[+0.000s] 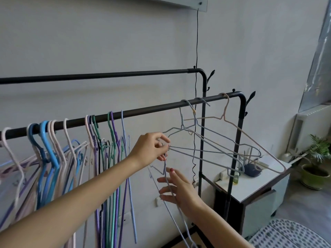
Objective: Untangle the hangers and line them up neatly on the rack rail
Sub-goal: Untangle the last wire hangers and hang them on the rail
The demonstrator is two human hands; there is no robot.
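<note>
With your left hand [154,147] pinching the tangled grey hangers [202,149] at their corner and your right hand [179,188] spread, grasping nothing, beside the dangling hanger [172,197], ease that one free before sliding any along the rail [143,111]

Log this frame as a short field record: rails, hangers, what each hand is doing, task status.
front rail: carries all hangers in view
back rail: bare
bunched hangers: left part, crowded, uneven
tangled hangers: right part, interlocked, splayed
left hand: pinching the corners of the tangled hangers
right hand: open, fingers against a lavender hanger dangling below
status: untangling unfinished
</note>
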